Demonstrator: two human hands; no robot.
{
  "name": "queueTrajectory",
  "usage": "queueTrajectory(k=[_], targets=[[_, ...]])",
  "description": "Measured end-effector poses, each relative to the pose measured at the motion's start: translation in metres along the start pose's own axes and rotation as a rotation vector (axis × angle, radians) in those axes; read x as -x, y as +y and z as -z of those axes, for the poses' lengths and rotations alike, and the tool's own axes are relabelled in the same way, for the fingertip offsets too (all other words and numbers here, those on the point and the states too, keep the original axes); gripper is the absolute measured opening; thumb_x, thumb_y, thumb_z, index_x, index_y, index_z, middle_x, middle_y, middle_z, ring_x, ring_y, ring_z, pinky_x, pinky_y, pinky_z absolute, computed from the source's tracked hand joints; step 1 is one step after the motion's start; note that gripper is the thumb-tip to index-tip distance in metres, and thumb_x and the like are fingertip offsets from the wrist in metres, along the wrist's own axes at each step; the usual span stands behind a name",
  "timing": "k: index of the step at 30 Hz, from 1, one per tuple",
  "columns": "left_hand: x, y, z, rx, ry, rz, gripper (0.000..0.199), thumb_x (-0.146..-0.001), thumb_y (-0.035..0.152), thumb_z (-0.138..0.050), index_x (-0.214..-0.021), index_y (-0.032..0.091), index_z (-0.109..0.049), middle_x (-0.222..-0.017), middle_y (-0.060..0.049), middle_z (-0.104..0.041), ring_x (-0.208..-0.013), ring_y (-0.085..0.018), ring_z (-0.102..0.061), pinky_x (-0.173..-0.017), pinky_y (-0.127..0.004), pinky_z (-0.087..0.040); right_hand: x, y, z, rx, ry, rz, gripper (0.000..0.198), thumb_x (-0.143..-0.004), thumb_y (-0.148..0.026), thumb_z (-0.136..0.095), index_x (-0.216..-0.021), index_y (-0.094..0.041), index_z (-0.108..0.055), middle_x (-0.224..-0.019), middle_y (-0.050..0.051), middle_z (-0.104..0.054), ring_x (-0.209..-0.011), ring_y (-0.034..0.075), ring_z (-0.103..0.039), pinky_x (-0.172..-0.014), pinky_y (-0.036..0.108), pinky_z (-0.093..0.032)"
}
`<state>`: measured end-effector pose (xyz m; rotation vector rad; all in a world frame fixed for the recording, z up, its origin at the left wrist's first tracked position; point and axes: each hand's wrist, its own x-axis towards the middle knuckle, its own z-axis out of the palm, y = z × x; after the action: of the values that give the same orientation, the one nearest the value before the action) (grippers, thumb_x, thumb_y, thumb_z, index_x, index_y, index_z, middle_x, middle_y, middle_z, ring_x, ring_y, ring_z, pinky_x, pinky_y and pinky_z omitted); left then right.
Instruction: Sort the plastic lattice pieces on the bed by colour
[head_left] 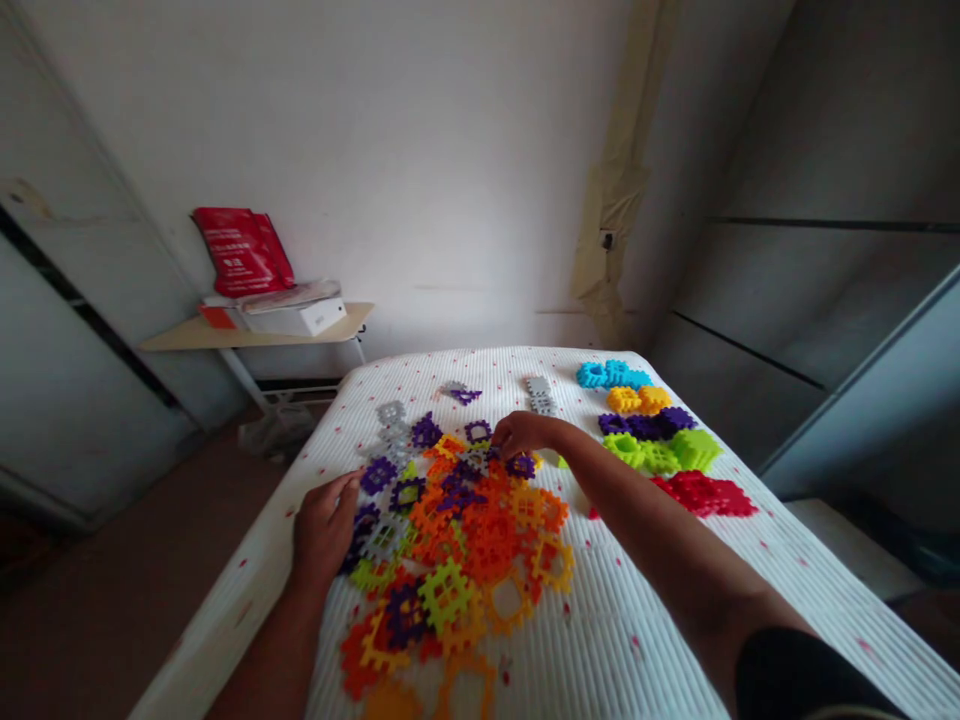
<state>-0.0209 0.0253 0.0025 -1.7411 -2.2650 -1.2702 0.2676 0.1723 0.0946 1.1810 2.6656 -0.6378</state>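
A heap of interlocking plastic tiles [487, 540] in orange, yellow, purple, green and grey lies across the middle of the bed. At its far side, my right hand [521, 432] reaches down with its fingers drawn together among purple and grey tiles. What sits between those fingertips is too small to make out. My left hand [326, 525] rests at the heap's left edge, loosely bent and holding nothing that shows. Its fingertips are beside a purple tile [379, 475]. Grey tiles [391, 412] lie farther back on the left.
Tiles sorted by colour line the bed's right side: blue [615, 375], yellow [637, 400], purple [646, 425], green [664, 452] and red [705, 494]. A grey stack [539, 395] stands near the back. Beyond the bed, a small table [176, 340] bears a red bag [240, 250] and a white box [300, 316].
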Motion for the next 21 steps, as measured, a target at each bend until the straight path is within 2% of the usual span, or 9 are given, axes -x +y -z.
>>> queueTrajectory(k=[4, 12, 17, 21], targets=[[0.001, 0.001, 0.000, 0.000, 0.009, 0.005, 0.044, -0.081, 0.045, -0.038, -0.096, 0.017, -0.068, -0.099, -0.006, -0.070, -0.095, -0.022, -0.063, -0.089, -0.031, -0.046, -0.004, 0.007, -0.005, -0.001, -0.020, -0.043, 0.044, -0.069, -0.023, -0.066, -0.113, -0.016, -0.062, -0.092, 0.003, -0.070, -0.071, 0.015, -0.064, -0.056, 0.018, -0.045], [0.000, 0.000, 0.004, -0.015, -0.032, 0.011, 0.043, -0.081, 0.045, -0.038, -0.098, 0.017, -0.067, -0.101, -0.007, -0.070, -0.096, -0.022, -0.062, -0.089, -0.031, -0.046, -0.014, 0.000, -0.016, 0.100, 0.084, -0.035, 0.055, -0.059, -0.027, -0.074, -0.111, -0.019, -0.061, -0.107, 0.006, -0.065, -0.094, 0.023, -0.061, -0.074, 0.026, -0.046], [-0.002, -0.002, 0.005, -0.040, -0.073, 0.081, 0.041, -0.080, 0.044, -0.039, -0.097, 0.020, -0.067, -0.099, -0.005, -0.070, -0.096, -0.023, -0.062, -0.087, -0.034, -0.047, 0.004, 0.000, 0.007, 0.100, 0.182, 0.021, 0.065, -0.061, -0.021, -0.073, -0.122, -0.021, -0.051, -0.110, 0.004, -0.064, -0.091, 0.018, -0.061, -0.074, 0.023, -0.044], [-0.005, -0.007, 0.004, -0.047, -0.121, 0.163, 0.045, -0.079, 0.047, -0.037, -0.097, 0.018, -0.067, -0.105, -0.007, -0.068, -0.102, -0.025, -0.060, -0.093, -0.038, -0.043, 0.039, 0.037, 0.037, 0.069, 0.351, 0.018, 0.069, -0.061, -0.010, -0.069, -0.125, -0.021, -0.046, -0.109, 0.003, -0.064, -0.087, 0.013, -0.061, -0.073, 0.020, -0.044]])
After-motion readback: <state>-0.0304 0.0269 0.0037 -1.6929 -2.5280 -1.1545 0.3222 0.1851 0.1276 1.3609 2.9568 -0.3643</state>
